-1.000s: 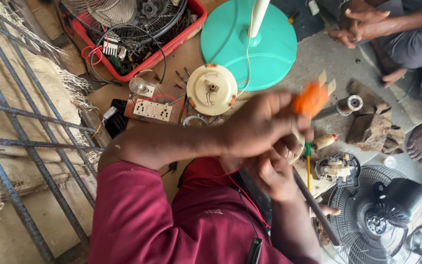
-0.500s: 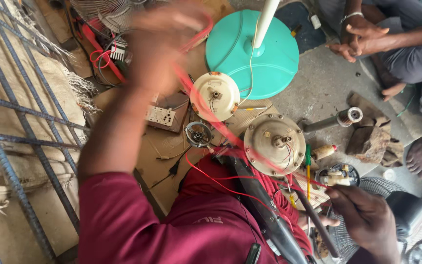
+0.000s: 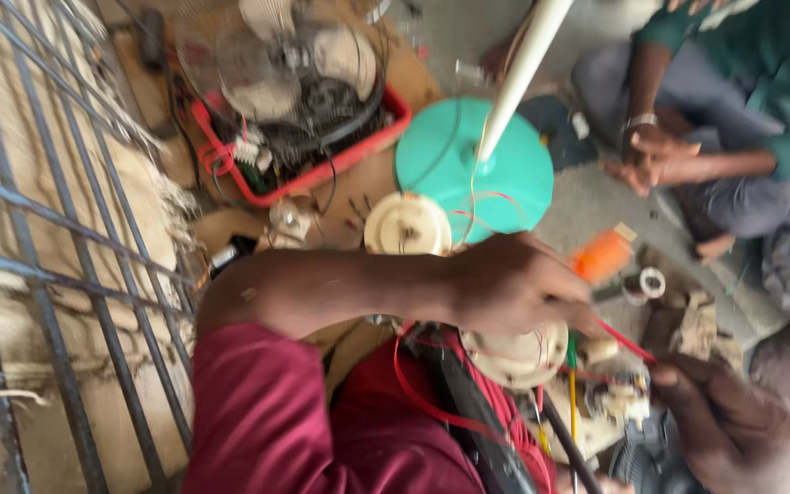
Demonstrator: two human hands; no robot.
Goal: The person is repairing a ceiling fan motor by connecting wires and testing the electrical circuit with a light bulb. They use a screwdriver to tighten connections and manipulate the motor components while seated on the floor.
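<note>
My left hand (image 3: 509, 285) reaches across my body and pinches a thin red wire (image 3: 622, 340) just above a cream round fan motor housing (image 3: 516, 355) that rests by my lap. My right hand (image 3: 731, 428) sits low at the right and grips the far end of the same wire, which runs taut between both hands. More red wire loops down over my maroon clothing (image 3: 413, 393). An orange tool handle (image 3: 602, 254) shows just beyond my left hand. The picture is blurred.
A second cream round motor part (image 3: 406, 225) lies by a teal fan base (image 3: 468, 165) with a white pole (image 3: 528, 64). A red crate (image 3: 386, 128) holds fan grilles and parts. Another person (image 3: 688, 165) sits at the upper right, hands clasped. Metal bars (image 3: 38, 274) run along the left.
My left hand, raised high at the left half a second ago, has come down over the motor housing. My right hand stays low at the right, now closed on the wire.
</note>
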